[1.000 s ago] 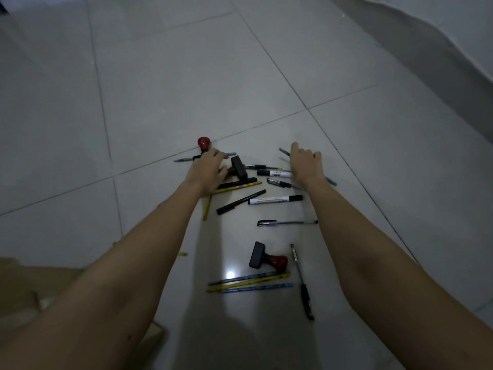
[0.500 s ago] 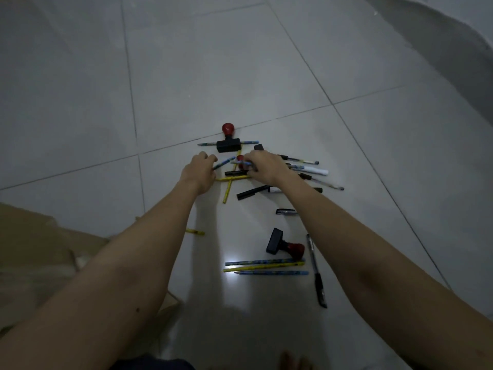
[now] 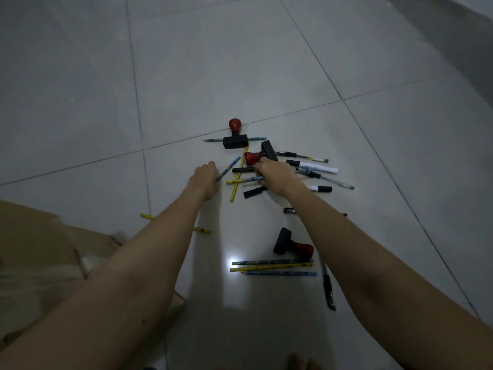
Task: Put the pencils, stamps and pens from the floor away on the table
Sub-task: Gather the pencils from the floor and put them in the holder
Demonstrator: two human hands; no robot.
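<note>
we see the right hand point(image 3: 274, 176) closed around a stamp point(image 3: 260, 156), left hand point(image 3: 204, 178) pinching a pencil point(image 3: 228, 168); loose pens point(image 3: 312, 166) could scatter.

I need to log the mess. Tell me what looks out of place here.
Pens, pencils and three stamps lie scattered on the floor. The far stamp sits upright on a blue pencil; the near stamp lies tipped over. Both hands, left and right, are in the pile.
</note>
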